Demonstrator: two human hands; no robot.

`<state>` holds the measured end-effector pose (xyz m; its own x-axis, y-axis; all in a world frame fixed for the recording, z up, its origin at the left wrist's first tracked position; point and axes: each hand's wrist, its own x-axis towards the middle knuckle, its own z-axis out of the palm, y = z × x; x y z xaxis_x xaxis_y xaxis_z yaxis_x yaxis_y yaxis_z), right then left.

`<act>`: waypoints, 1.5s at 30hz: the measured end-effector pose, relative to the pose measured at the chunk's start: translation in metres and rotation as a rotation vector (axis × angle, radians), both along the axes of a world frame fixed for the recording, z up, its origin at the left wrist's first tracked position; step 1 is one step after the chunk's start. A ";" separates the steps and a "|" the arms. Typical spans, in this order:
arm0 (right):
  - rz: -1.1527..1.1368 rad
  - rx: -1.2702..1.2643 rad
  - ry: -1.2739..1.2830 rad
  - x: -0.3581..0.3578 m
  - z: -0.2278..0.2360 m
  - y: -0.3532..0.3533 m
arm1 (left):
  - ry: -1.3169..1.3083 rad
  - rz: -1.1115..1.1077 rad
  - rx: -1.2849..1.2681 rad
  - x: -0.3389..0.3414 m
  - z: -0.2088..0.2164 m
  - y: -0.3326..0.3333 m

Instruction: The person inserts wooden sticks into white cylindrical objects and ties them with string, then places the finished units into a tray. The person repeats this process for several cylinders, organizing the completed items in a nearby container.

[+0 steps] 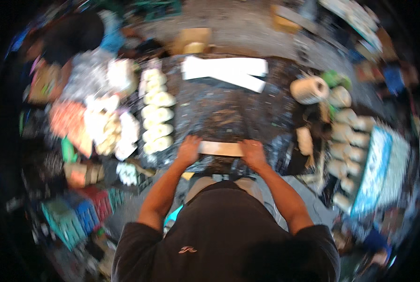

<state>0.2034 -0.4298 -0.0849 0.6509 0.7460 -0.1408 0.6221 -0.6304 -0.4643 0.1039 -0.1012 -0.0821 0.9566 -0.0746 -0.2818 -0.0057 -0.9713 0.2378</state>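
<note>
Both ends of a short, flat tan strip (221,149), paler toward its left end, are in my hands near the front edge of the dark worktable (219,101). My left hand (189,149) closes on the left end and my right hand (253,154) on the right end. Motion blur hides whether the strip is wood, card or paper. Beyond it, at the table's far edge, lie white strips (226,70) crossing each other. Left of my left hand runs a row of cream, rounded, flower-like pieces (157,115).
Spools of tan twine (309,90) stand at the right. Behind them, pale bundles (346,150) line up beside a blue-and-white sack (374,169). At left are clear plastic bags (90,70), an orange heap (71,124) and coloured crates (81,211). A cardboard box (193,40) sits past the table.
</note>
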 end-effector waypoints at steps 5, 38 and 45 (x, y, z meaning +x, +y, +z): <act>0.060 -0.065 -0.027 0.001 0.025 0.006 | 0.133 -0.037 0.095 0.009 0.021 -0.005; -0.055 -0.034 0.058 -0.065 0.039 0.106 | -0.333 1.064 -0.371 -0.203 0.107 0.223; -0.301 -0.028 0.136 -0.075 0.054 0.138 | -0.378 1.275 -0.338 -0.228 0.071 0.280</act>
